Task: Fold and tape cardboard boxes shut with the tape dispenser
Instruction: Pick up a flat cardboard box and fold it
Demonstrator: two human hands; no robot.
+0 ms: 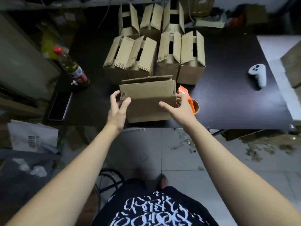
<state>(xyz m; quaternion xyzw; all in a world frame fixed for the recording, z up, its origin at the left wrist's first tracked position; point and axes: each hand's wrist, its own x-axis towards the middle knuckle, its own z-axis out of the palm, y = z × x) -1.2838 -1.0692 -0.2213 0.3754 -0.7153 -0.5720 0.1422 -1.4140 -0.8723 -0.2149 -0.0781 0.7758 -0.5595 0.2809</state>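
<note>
A small cardboard box (pixel 147 93) stands at the near edge of the dark table (pixel 228 103), its top flaps folded down and a front flap hanging over its face. My left hand (pixel 118 106) grips the box's left end, thumb on the front and fingers round the corner. On the right end my right hand (pixel 180 108) holds it, thumb stretched across the front and fingers curled round the side. Right behind that hand lies the orange tape dispenser (pixel 184 92), its roll partly hidden.
Several open-flapped cardboard boxes (pixel 130 59) stand in rows behind the near one. A red-capped bottle (pixel 71 66) and a black phone (pixel 60 105) are at the left, a white controller (pixel 259 74) at the right. A black chair (pixel 107 178) and scraps are on the tiled floor.
</note>
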